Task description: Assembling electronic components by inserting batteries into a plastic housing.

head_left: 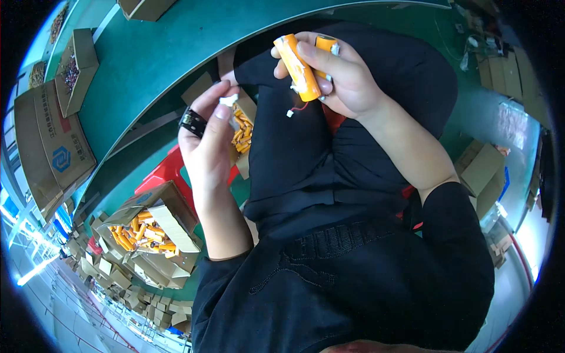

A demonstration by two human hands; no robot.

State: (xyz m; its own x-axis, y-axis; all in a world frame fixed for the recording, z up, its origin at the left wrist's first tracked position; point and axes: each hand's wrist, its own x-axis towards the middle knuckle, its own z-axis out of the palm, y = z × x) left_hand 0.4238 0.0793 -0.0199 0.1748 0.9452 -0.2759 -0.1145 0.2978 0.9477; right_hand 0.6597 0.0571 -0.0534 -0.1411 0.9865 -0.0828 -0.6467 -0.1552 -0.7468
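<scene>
Clenching two orange battery cells (299,66) in right hand (341,76) grip, left hand (206,141) pinching white connector (228,100).

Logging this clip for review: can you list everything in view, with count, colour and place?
Orange cylinders: two, orange, in the right hand.
White connector piece: one, white, at the left fingertips.
Tape roll: one, black, by the left hand.
Open box of orange cylinders: one, brown, floor lower left.
Cardboard boxes: several, brown, far left.
Green table: one, top.
Left hand: centre left.
Right hand: upper centre.
</scene>
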